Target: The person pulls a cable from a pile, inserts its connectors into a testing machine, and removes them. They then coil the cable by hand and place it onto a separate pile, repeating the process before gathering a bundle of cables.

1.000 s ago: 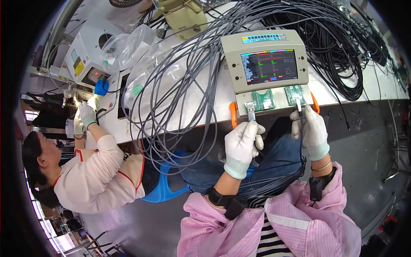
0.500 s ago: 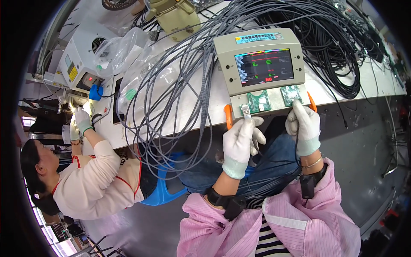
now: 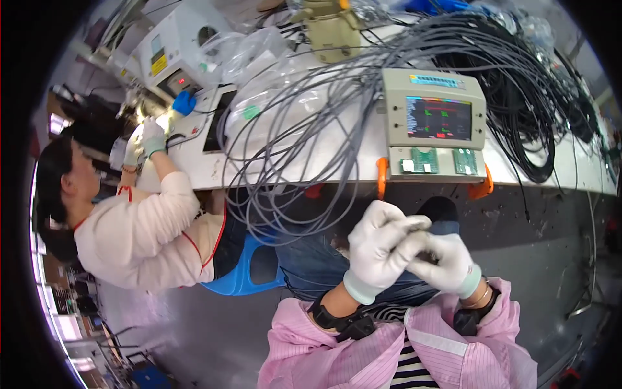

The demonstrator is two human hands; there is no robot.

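Noting a co-worker point(image 3: 142, 227) working far left of the tester point(image 3: 433, 97). Seeing grey cables point(image 3: 278, 168) drooping off the bench just left of it. Pressing left hand point(image 3: 379, 249) and right hand point(image 3: 447, 262) together below the tester, fingers curling closed against each other (hiding whatever may be pinched inside; cannot tell). Possibly risking a snag: reaching up could be hooking a dangling loop and dragging the tester toward the edge.

Beige tester box point(image 3: 434, 123) with lit coloured screen and two green boards in front sits upright on the bench edge, well above the clasped gloved hands point(image 3: 405, 249).
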